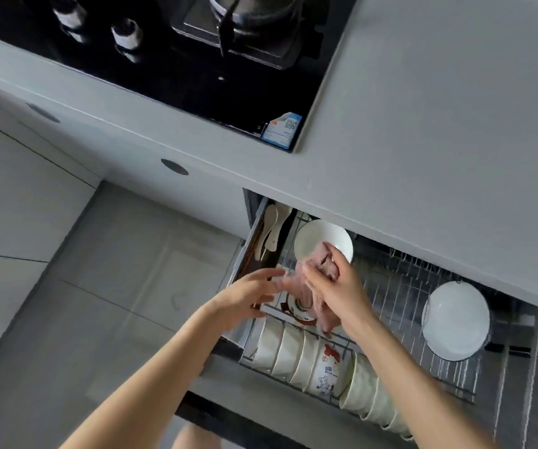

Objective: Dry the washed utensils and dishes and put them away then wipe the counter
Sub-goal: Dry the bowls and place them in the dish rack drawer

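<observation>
Right hand [335,288] gripping pink cloth [324,265] over wire drawer [397,286], left hand [248,296] fingers straight, bowl row [293,354] near, plate [321,236] far.

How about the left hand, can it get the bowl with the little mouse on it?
Probably yes. The left hand is open and empty, and the mouse bowl stands in the front row of the pulled-out rack, near it, uncovered. The right hand, gripping the cloth, is farther back.

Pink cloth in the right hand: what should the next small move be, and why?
Probably lift the pink cloth clear of the drawer rack. The right hand grips it bunched, the left hand is open and holds nothing, and the red-rimmed bowl beneath already sits in the rack.
</observation>
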Tool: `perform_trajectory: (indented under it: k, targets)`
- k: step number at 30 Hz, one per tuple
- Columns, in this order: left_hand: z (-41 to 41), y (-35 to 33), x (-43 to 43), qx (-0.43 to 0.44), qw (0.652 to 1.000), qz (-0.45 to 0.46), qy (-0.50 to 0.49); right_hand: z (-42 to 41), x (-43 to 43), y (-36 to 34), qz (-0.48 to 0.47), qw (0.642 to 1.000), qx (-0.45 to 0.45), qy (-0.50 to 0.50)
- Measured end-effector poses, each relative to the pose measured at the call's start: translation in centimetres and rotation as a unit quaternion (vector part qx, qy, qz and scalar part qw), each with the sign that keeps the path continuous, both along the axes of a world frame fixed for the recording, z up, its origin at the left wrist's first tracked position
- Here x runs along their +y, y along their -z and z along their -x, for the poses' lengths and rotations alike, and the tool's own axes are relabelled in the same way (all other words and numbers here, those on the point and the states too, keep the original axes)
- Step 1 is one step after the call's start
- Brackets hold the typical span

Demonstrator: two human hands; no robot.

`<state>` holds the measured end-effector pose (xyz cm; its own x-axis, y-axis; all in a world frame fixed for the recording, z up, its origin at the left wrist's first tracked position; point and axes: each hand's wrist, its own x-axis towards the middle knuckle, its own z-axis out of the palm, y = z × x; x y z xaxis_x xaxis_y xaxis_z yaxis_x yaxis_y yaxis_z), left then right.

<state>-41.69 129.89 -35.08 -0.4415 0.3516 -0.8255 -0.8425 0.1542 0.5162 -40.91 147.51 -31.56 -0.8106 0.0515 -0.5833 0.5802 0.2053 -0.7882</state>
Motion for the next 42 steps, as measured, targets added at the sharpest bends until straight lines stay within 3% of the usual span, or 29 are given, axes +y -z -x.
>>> perform_trajectory:
  k: [3, 6, 9, 15, 19, 23, 28, 31, 34, 37, 39, 42]
  targets:
    - [-2.7, -3.2, -4.7, -0.007, 0.997, -0.075, -0.031, -0.6, -6.1, -4.6, 0.128, 0.991, -0.026, 0.000]
    - [-5.2, -6.9, -10.3, 0.042, 0.973, -0.111, -0.200, -1.8, -13.0, -8.6, 0.257, 0.966, -0.040, -0.010]
    - [-8.4, -11.2, -17.6, 0.120, 0.940, -0.069, -0.313, -3.8, -20.4, -11.7, 0.209, 0.973, 0.024, -0.092]
    - [-15.7, -17.8, -34.8, 0.223, 0.888, 0.019, -0.402, -7.0, -36.9, -15.0, 0.091, 0.962, 0.144, -0.214]
    - [-20.3, -20.5, -45.3, 0.265, 0.847, 0.080, -0.454, -7.8, -47.5, -16.1, 0.099, 0.945, 0.141, -0.277]
    - [-23.7, -22.9, -53.6, 0.313, 0.784, 0.136, -0.519, -8.3, -56.4, -16.5, 0.029, 0.932, 0.157, -0.325]
    - [-25.7, -24.6, -64.0, 0.324, 0.750, 0.187, -0.545, -6.9, -67.0, -18.5, 0.132, 0.949, 0.096, -0.268]
    - [-26.7, -24.6, -70.9, 0.281, 0.741, 0.230, -0.565, -4.5, -73.2, -21.1, 0.166, 0.942, 0.129, -0.263]
    - [-26.9, -24.7, -77.4, 0.234, 0.737, 0.191, -0.605, -2.4, -79.6, -25.2, 0.183, 0.904, 0.186, -0.338]
    - [-26.0, -25.3, -82.8, 0.204, 0.740, 0.241, -0.594, -1.0, -86.1, -29.7, 0.228, 0.828, 0.221, -0.462]
    - [-24.9, -26.1, -85.1, 0.202, 0.765, 0.266, -0.551, -1.0, -90.5, -32.7, 0.269, 0.771, 0.225, -0.532]
    - [-22.9, -27.3, -87.6, 0.200, 0.829, 0.248, -0.460, -1.6, -96.6, -35.8, 0.299, 0.702, 0.215, -0.610]
